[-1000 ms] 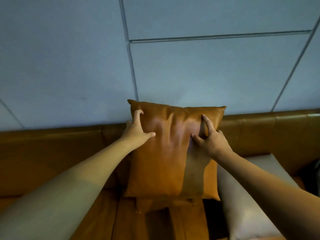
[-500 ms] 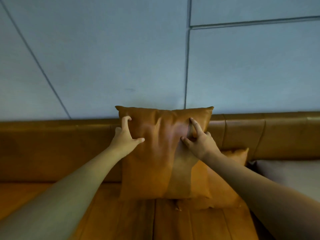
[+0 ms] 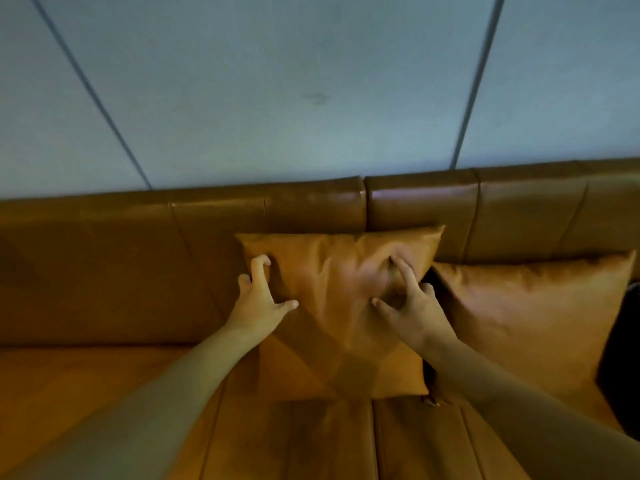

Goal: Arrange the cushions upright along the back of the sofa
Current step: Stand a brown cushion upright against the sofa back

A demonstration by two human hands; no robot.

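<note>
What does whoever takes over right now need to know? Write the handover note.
Left hand: fingers pinching the left side of the tan leather cushion.
Right hand: fingers gripping its upper right area.
Cushion: upright on the seat, leaning against the sofa backrest.
Second tan cushion: just to the right, also leaning on the backrest, tilted further back.
Done: this cushion looks placed.
Left: let go, straighten the second one; any other cushions are out of view.

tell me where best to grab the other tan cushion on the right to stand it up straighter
Take the right cushion by its two top corners, coming from the front and above. It leans against the sofa back with its top edge free and both upper corners showing, while its lower part sits behind the right arm. The left hand and right hand are both pressed on the middle cushion.
</note>
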